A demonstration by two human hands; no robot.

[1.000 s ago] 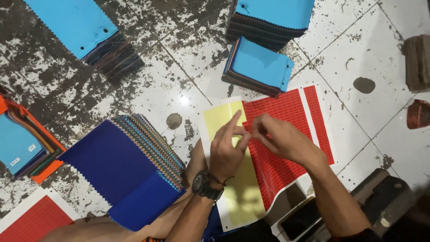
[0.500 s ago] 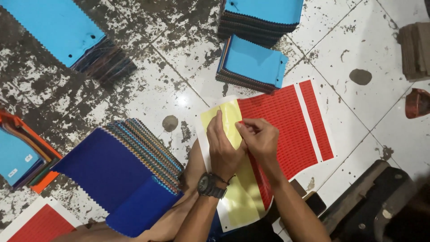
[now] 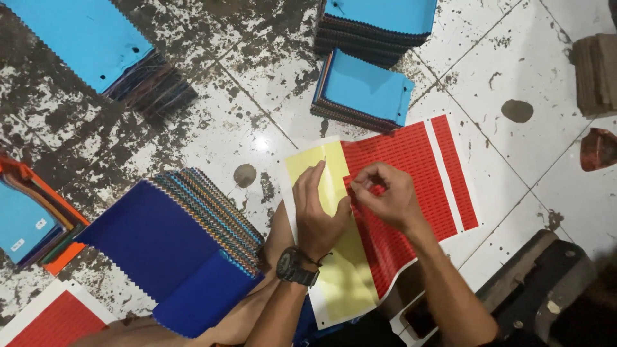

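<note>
A sheet of small red stickers (image 3: 411, 160) lies on the tiled floor; its left part is bare yellow backing (image 3: 340, 283). My left hand (image 3: 318, 215), with a dark wristwatch, lies flat on the yellow backing and holds the sheet down. My right hand (image 3: 385, 196) pinches at the edge of the red stickers, where red meets yellow; what sits between its fingertips is too small to see. A fanned stack of fabric swatches (image 3: 167, 250) with a dark blue top lies just left of my left forearm.
Stacks of swatches with light blue tops lie at top left (image 3: 83, 45), top centre (image 3: 366, 87) and top right (image 3: 385, 19). Another swatch bundle (image 3: 29, 225) is at the left edge, a second red sticker sheet (image 3: 45, 324) at bottom left. A dark block (image 3: 546, 283) sits bottom right.
My right hand has drawn in from the upper middle of the red sheet to its left edge, beside my left hand. My left hand has settled flat on the yellow backing.
</note>
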